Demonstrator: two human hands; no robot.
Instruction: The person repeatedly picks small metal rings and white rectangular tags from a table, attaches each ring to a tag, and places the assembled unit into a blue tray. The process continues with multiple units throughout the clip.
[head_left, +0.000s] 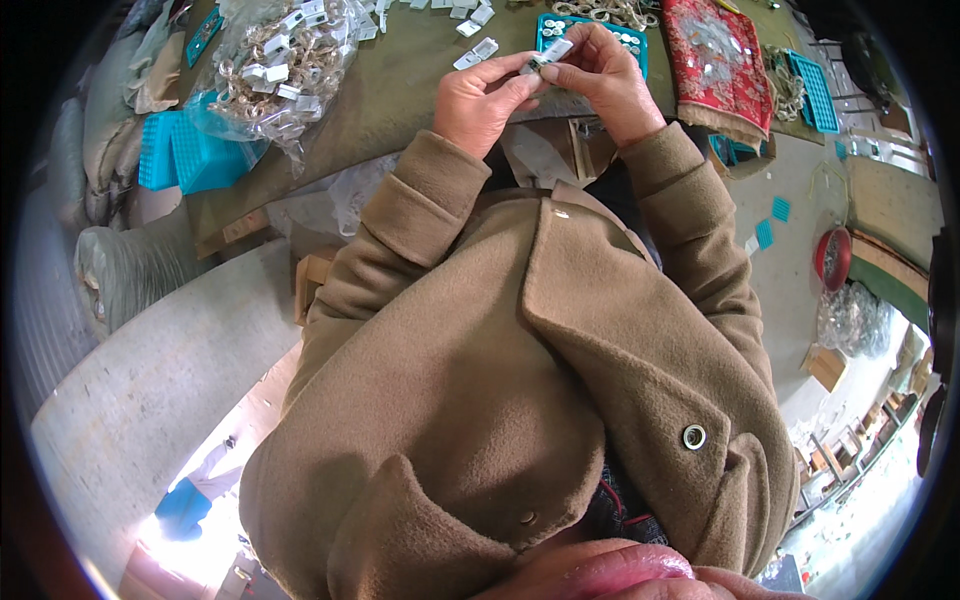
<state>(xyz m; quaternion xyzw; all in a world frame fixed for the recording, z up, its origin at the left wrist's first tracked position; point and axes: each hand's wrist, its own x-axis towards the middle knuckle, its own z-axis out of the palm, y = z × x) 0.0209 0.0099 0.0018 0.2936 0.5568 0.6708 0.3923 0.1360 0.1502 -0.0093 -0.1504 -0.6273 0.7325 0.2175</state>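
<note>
Where the table edge lies, both hands point(545, 85) pinch a small white clip point(547, 56).

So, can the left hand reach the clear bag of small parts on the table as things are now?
Probably yes. The bag lies open on the table, left of the left hand, with nothing between them. But that hand pinches a small white piece together with the right hand.

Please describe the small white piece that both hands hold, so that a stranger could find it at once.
Start at the olive-brown table at the top of the picture. Just before its near edge, the left hand and right hand meet above the brown coat sleeves. Pinched between their fingertips is a small white clip-like piece; similar pieces lie loose on the table or in the clear bag, but only this one is held up.
</note>
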